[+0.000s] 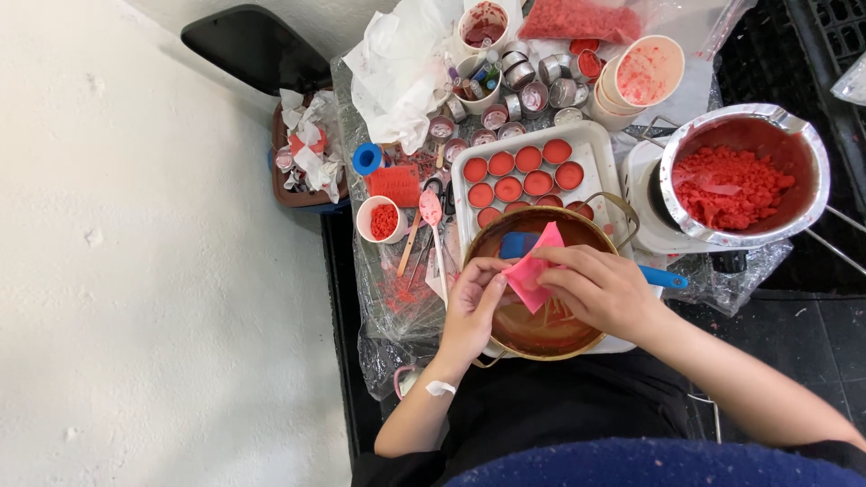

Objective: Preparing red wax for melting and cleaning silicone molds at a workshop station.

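Observation:
My left hand (473, 307) grips the near-left rim of a round brown metal pot (505, 326) smeared with reddish wax. My right hand (603, 290) reaches over the pot from the right, and both hands pinch a pink wax-stained sheet (534, 269) above the pot's inside. A blue-handled spatula (666, 278) lies under my right hand, its blue blade (518, 243) resting inside the pot. Just beyond the pot sits a white tray (595, 135) of several small round tins filled with red wax.
A steel pan (810, 189) of red wax crumbs sits on a white burner at the right. A paper cup of red bits (382, 220), a pink spoon (430, 209), wooden sticks, empty tins, paper cups (646, 72) and crumpled paper (397, 63) crowd the plastic-covered table. White floor lies left.

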